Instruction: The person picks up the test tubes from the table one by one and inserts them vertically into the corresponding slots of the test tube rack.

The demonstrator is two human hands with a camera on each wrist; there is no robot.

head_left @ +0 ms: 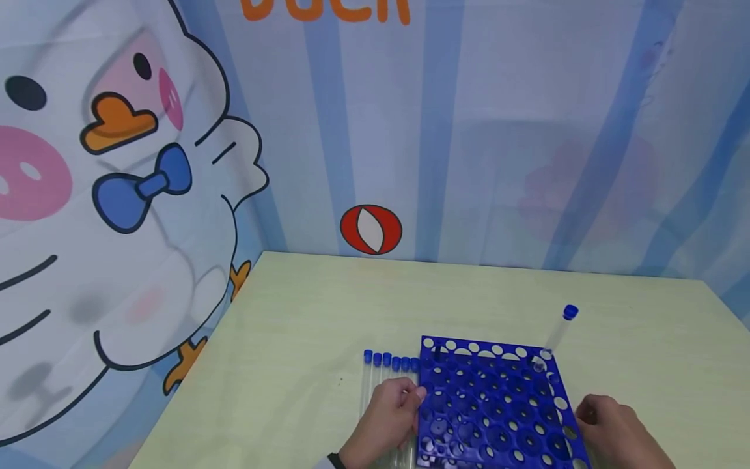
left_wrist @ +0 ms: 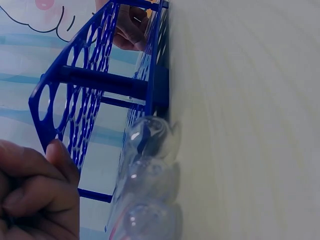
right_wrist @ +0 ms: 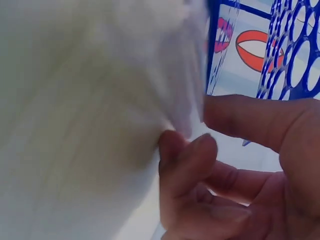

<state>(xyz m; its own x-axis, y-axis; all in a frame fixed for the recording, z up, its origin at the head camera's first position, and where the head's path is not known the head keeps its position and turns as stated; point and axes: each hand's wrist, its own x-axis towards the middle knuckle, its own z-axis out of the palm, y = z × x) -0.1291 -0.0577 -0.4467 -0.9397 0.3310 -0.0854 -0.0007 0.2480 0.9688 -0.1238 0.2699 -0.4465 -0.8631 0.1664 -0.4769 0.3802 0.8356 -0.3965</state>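
A blue plastic test tube rack [head_left: 486, 404] with rows of round holes stands on the table. At its left edge, my left hand [head_left: 391, 410] pinches the top plate between thumb and curled fingers. Several clear test tubes [head_left: 375, 374] with blue caps lie side by side left of the rack, partly under that hand. One capped test tube [head_left: 556, 335] stands tilted in the rack's far right corner. My right hand [head_left: 618, 430] is at the rack's right side, fingers bent; beside its fingertips is a blurred translucent shape [right_wrist: 182, 90], and I cannot tell whether it is held.
The pale table [head_left: 305, 306] runs back to a blue striped cloth backdrop [head_left: 486, 195] printed with a large white duck [head_left: 152, 260] and a red and white ball [head_left: 371, 229]. A dark band [head_left: 336, 460] circles the left wrist.
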